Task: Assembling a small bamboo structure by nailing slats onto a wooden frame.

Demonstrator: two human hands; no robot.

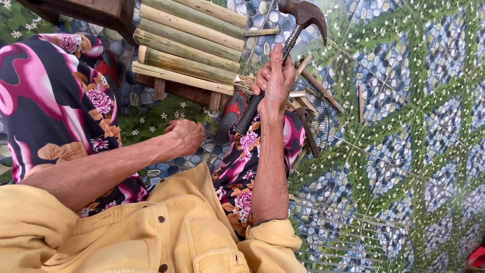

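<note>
Looking down from a head-worn camera, the view shows a person seated on a floor patterned with blue pebbles and green leafy lattice (414, 151). The right hand (275, 81), at upper centre of the frame, has its fingers wrapped tight around the black rubber-gripped steel claw hammer (283, 60), whose rusty brown head points toward the top edge. The left hand (186, 135), left of centre, is curled into a loose fist above the lap; whether it pinches something small cannot be told.

Just above both hands, at upper centre-left, lies a small rack of pale green-yellow bamboo slats nailed across dark wooden rails (189, 45). Loose thin bamboo sticks (318, 88) lie scattered on the floor just right of the hammer hand. Bright pink, black and floral trousers (55, 101) fill the left side; a mustard-yellow shirt (172, 237) fills the bottom.

A likely risk: a glancing hammer blow could split a slat or catch fingers resting nearby. No containers are visible.
</note>
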